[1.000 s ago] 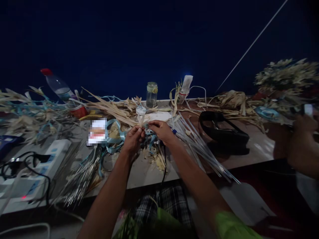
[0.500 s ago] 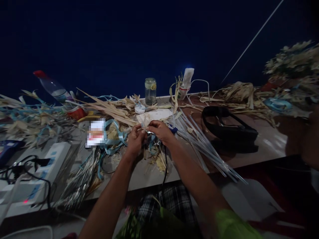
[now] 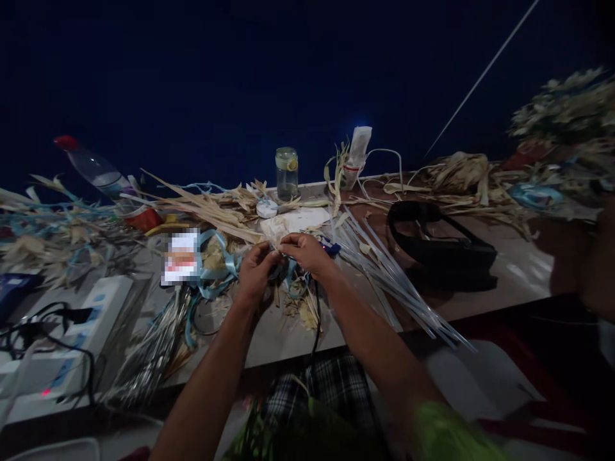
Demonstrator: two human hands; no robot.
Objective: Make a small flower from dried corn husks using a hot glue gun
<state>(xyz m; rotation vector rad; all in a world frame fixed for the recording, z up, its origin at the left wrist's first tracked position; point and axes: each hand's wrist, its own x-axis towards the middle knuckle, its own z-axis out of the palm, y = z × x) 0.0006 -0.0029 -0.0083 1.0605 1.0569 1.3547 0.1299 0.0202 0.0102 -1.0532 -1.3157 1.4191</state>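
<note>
My left hand [image 3: 255,269] and my right hand [image 3: 307,253] meet over the middle of the table. Both are closed in a pinch at the base of a pale, papery corn husk piece [image 3: 273,230], which fans out beyond the fingertips. Exactly how the fingers grip it is too small and dark to make out. Light blue ribbon [image 3: 218,291] lies in loops left of my left hand, and husk scraps [image 3: 307,314] are scattered below the hands. A small blue device [image 3: 330,247] with a red light is just beyond my right hand.
Long dried husk strips [image 3: 206,214] lie at the back left. Clear thin rods [image 3: 398,282] and a black strapped headset [image 3: 442,250] are on the right. A lidded bottle [image 3: 287,174] stands behind. Metal wires [image 3: 154,352] and a power strip [image 3: 91,333] sit left. Someone's arm shows far right.
My left fingers have shifted slightly, from curled to a straighter pinch with the thumb. The husk piece stays between my hands. The whole view has moved a little.
</note>
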